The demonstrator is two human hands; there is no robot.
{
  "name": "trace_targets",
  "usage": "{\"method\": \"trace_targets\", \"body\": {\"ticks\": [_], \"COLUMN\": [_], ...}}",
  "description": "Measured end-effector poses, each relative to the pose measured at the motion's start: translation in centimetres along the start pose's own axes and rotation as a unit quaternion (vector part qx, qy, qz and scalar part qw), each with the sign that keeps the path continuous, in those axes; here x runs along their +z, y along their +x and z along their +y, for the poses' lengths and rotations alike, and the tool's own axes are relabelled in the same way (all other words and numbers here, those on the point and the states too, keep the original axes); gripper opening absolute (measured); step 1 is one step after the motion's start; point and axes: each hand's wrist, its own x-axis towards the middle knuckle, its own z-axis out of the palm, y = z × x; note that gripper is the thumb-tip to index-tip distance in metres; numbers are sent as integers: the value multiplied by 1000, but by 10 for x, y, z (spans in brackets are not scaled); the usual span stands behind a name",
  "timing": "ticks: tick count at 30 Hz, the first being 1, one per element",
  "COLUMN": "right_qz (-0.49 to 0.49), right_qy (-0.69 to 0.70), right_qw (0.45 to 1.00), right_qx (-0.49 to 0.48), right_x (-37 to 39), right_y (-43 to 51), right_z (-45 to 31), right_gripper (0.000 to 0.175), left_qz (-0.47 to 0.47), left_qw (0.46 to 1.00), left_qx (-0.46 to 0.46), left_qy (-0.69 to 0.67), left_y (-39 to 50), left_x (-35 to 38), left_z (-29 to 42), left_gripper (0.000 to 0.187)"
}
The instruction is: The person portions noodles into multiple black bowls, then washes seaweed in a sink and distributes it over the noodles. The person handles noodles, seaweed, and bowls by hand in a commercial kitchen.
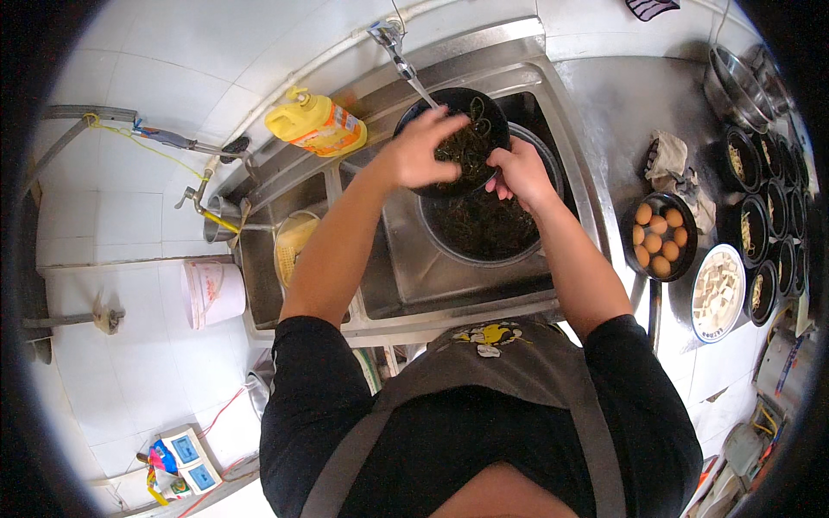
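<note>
My right hand (pixel 518 169) grips the rim of a black bowl (pixel 414 123), tilted under the running tap (pixel 395 48). Over the bowl's left side my left hand (pixel 431 152) is spread, blurred by motion, with nothing plainly held; whether its fingers touch the contents cannot be told. Dark, stringy greens, perhaps seaweed (pixel 469 146), lie in the bowl. Below it, a larger round basin (pixel 453 254) stands in the stainless steel sink (pixel 414 278) with more of the same dark strands (pixel 492 226) in water.
A yellow pump jug (pixel 317 123) stands on the sink's back ledge. The left basin holds a yellowish strainer (pixel 295 239). On the right counter are a pan of brown eggs (pixel 657 225), a bowl of white cubes (pixel 719 291), several small black bowls (pixel 741 162) and steel bowls (pixel 738 90).
</note>
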Motion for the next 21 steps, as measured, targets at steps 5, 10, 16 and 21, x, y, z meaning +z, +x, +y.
{"method": "trace_targets", "body": {"ticks": [5, 10, 16, 21], "right_qz": [-29, -17, -20, -35], "right_qy": [-4, 32, 22, 27], "right_qw": [1000, 999, 1000, 999], "right_qx": [-10, 13, 4, -20], "right_x": [7, 3, -6, 3], "right_y": [-7, -5, -6, -6], "right_z": [0, 2, 1, 6], "right_gripper": [20, 18, 18, 18], "left_qz": [-55, 9, -29, -94], "left_qw": [995, 908, 993, 989], "left_qx": [-37, -281, 106, 1], "left_qy": [70, -311, 38, 110], "left_y": [4, 25, -5, 6], "left_x": [19, 6, -5, 18], "left_z": [20, 7, 14, 20], "left_gripper": [62, 57, 70, 62]}}
